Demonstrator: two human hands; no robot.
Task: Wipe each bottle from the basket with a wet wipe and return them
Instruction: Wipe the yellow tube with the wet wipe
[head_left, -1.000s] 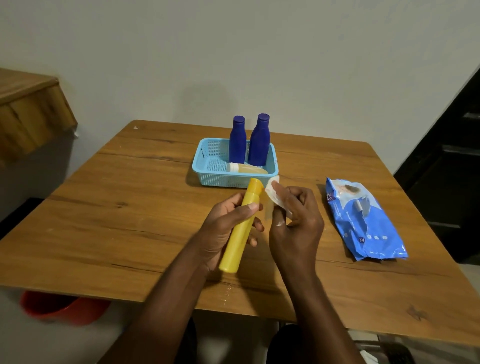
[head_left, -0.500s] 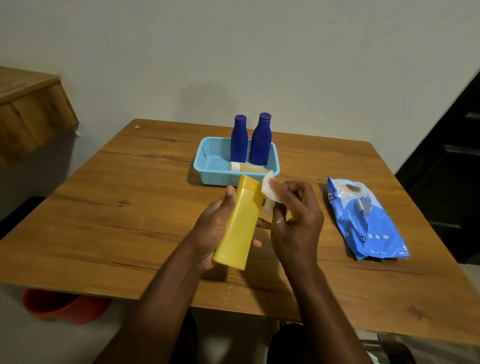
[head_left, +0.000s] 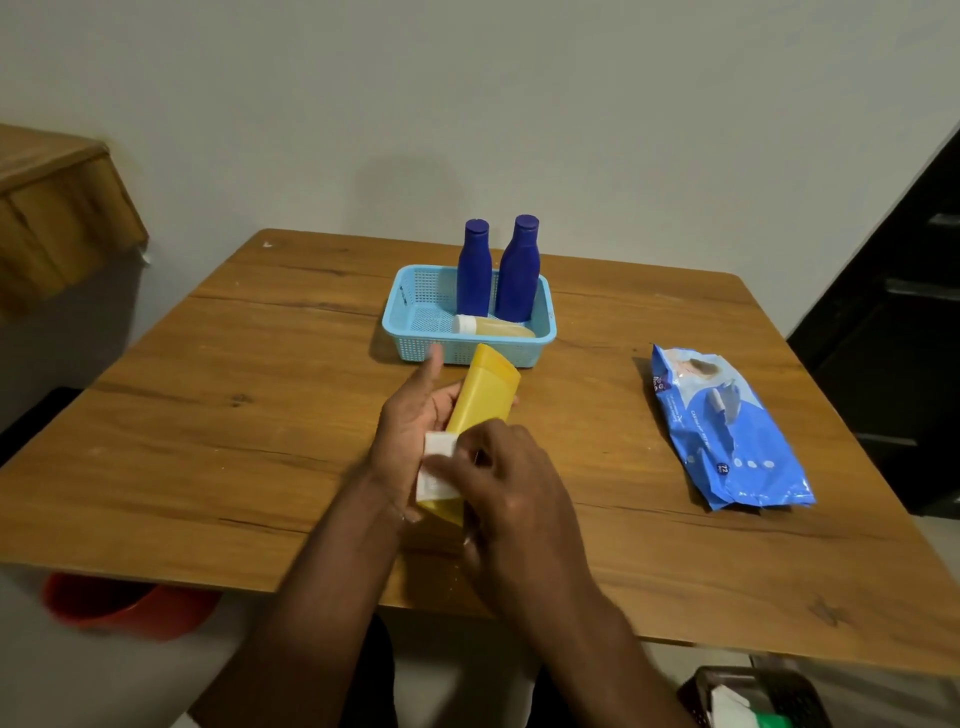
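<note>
Nearest us, the right hand (head_left: 511, 483) pinches a white wet wipe (head_left: 438, 465) against the lower part of the yellow bottle (head_left: 480, 400), fingers curled over it. The left hand (head_left: 415, 426) cradles that bottle from beneath and the left side, thumb sticking up (its fingers are mostly hidden behind the bottle). The bottle tilts, its far end pointing toward the basket, above the wooden table (head_left: 234, 415). To the right lies the blue wipes pack (head_left: 727, 431), well apart from the hands. Farther back we see the light blue basket (head_left: 415, 312) holding two dark blue bottles (head_left: 474, 270) upright and one pale bottle (head_left: 493, 327) lying flat with a white cap.
</note>
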